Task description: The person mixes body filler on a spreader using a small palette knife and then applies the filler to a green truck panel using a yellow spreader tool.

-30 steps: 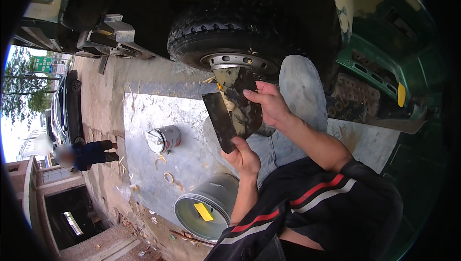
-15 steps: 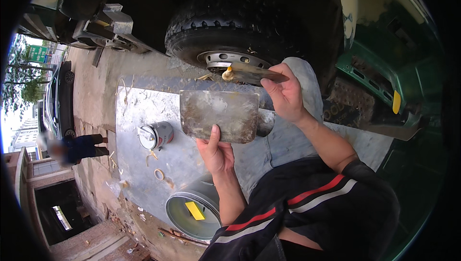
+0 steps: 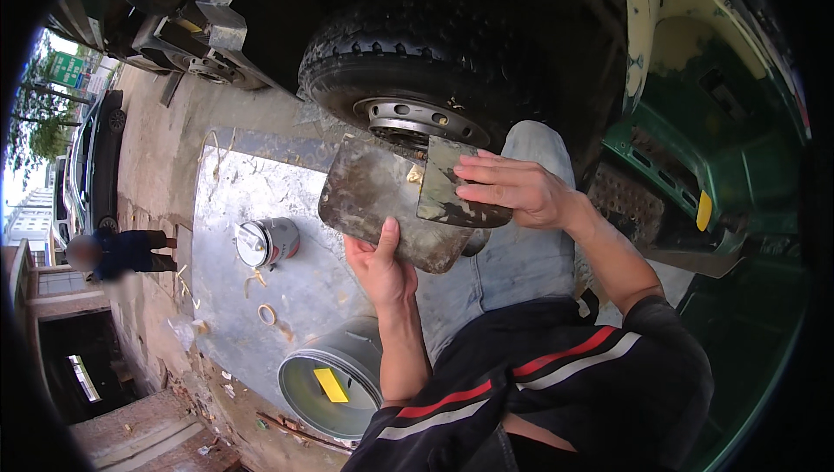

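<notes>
the left hand [image 3: 382,268] is closed around the near edge of a broad dark plate [image 3: 365,185], thumb on top and fingers underneath. the right hand [image 3: 530,192] has hold of a smaller mottled plate [image 3: 439,198], its fingers stretched over the top and the thumb out of sight. the smaller plate overlaps the right part of the broad one; whether they touch, i can't tell. a beige lump of paste [image 3: 414,174] sits at the smaller plate's left edge. both plates are in front of a knee in pale jeans [image 3: 539,155]. to the left, a grey bucket [image 3: 356,346] lies on its side with a yellow piece [image 3: 330,385] inside, and a lidded can [image 3: 280,237] stands on a pale sheet [image 3: 217,298]. beyond the plates is a black tyre [image 3: 373,72]; far left, another person [image 3: 139,253] and a dark car [image 3: 104,159].
</notes>
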A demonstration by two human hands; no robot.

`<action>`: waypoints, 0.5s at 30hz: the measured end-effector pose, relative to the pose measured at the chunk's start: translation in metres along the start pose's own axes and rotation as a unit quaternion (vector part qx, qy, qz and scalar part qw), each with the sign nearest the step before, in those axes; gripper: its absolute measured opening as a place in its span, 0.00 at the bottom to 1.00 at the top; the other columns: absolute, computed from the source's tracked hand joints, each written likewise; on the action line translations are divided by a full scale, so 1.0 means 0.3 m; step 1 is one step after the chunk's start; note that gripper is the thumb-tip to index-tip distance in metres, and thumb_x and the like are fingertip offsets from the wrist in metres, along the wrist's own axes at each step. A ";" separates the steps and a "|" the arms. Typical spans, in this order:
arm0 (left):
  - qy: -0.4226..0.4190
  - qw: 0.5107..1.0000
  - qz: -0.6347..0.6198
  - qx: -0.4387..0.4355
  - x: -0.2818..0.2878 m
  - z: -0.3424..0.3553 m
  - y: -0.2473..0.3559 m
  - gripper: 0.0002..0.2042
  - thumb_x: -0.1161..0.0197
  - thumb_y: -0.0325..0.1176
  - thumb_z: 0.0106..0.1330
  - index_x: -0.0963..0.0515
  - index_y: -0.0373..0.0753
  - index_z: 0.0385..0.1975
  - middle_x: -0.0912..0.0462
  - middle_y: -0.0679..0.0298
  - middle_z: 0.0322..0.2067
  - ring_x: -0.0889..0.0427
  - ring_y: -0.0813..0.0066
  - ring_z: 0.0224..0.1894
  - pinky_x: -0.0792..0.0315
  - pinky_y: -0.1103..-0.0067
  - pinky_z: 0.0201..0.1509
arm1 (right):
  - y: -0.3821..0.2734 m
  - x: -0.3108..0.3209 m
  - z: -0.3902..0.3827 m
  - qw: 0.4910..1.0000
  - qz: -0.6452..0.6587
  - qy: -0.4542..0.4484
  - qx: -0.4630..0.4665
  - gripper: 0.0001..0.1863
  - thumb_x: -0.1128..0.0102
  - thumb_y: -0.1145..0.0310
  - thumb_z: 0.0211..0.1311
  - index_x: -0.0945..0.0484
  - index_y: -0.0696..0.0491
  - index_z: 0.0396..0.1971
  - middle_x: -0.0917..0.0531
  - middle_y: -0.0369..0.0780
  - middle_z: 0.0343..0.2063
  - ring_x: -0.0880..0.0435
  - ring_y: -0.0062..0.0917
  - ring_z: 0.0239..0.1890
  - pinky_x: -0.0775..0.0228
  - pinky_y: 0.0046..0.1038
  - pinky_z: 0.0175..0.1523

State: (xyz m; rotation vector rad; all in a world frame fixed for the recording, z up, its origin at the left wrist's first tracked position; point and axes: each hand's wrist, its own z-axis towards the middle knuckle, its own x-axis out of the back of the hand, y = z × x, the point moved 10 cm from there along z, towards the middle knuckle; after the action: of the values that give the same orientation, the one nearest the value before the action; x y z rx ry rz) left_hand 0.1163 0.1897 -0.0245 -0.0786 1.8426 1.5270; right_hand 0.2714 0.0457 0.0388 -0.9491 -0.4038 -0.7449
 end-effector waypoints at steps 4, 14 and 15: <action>0.006 0.999 0.016 -0.035 -0.012 -0.011 0.042 0.25 0.40 0.16 0.63 0.37 0.31 0.60 0.25 0.53 0.56 0.24 0.65 0.56 0.31 0.69 0.63 | 0.033 0.034 -0.047 0.997 -0.073 0.002 -0.014 0.32 0.48 0.87 0.44 0.22 0.53 0.55 0.21 0.46 0.55 0.25 0.43 0.60 0.33 0.41 0.66; 0.043 0.959 0.014 -0.281 -0.088 -0.091 0.114 0.22 0.41 0.18 0.65 0.34 0.31 0.59 0.26 0.53 0.57 0.25 0.66 0.57 0.32 0.69 0.65 | 0.190 0.076 -0.073 0.763 0.461 0.371 -0.260 0.13 0.49 0.73 0.71 0.29 0.61 0.52 0.19 0.39 0.47 0.21 0.17 0.47 0.28 0.23 0.54; 0.041 0.959 0.012 -0.279 -0.092 -0.098 0.094 0.21 0.41 0.18 0.65 0.33 0.31 0.59 0.26 0.53 0.57 0.25 0.66 0.57 0.33 0.69 0.65 | 0.200 0.045 -0.059 0.751 0.479 0.375 -0.259 0.14 0.48 0.75 0.70 0.30 0.61 0.52 0.19 0.39 0.47 0.21 0.18 0.47 0.28 0.23 0.54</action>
State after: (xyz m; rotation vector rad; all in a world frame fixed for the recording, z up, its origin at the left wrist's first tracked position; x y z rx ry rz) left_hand 0.1087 0.1616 0.0151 -0.3883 1.4219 2.0454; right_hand 0.3241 0.0475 0.0026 -1.1055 1.0191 -0.2009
